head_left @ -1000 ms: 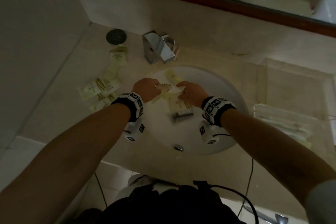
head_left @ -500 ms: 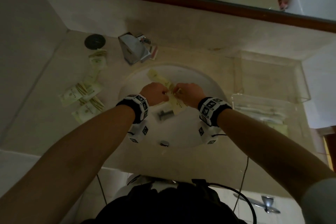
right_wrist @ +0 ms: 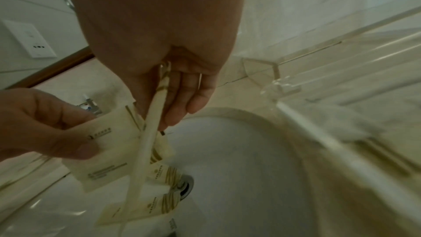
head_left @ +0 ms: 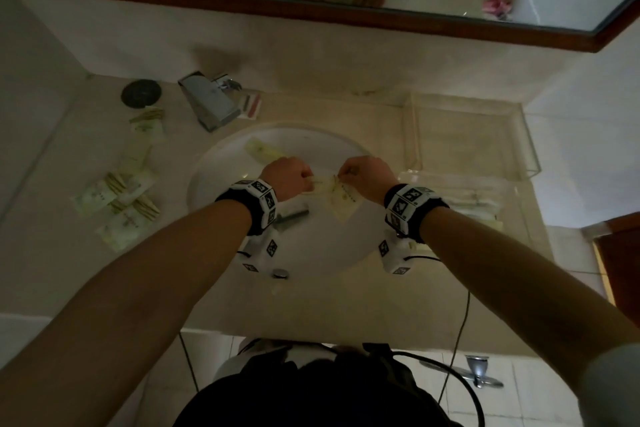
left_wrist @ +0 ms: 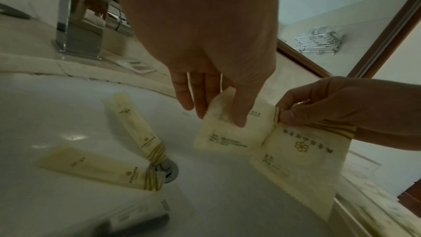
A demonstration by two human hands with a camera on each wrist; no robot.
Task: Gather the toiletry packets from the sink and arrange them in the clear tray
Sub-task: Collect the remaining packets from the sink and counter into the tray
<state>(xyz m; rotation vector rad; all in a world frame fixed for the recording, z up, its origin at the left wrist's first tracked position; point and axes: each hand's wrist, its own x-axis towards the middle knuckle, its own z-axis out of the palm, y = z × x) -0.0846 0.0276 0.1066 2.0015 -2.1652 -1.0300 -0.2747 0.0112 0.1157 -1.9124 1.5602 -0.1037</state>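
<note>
Both hands hover over the white sink [head_left: 214, 184], each pinching a cream toiletry packet. My left hand [head_left: 306, 180] holds one packet [left_wrist: 227, 132] between thumb and fingers. My right hand [head_left: 346, 173] pinches the striped top of a second packet [left_wrist: 296, 159], which hangs down beside the first. Both hands show in the wrist views: left hand [left_wrist: 218, 118], right hand [right_wrist: 159, 114]. Two long packets [left_wrist: 134, 127] [left_wrist: 100, 170] lie in the basin near the drain [left_wrist: 168, 168]. The clear tray [head_left: 519, 135] stands on the counter to the right.
A chrome faucet [head_left: 207, 104] and a black round disc [head_left: 141, 92] sit at the back left. Several more packets [head_left: 117, 201] lie scattered on the left counter. A dark item [head_left: 291, 213] lies in the basin. A second clear container [head_left: 457, 194] holds white items near the tray.
Both hands have lifted out of the basin with the packets and drifted a little to the right. The head view has swung right, so the tray shows more fully.
</note>
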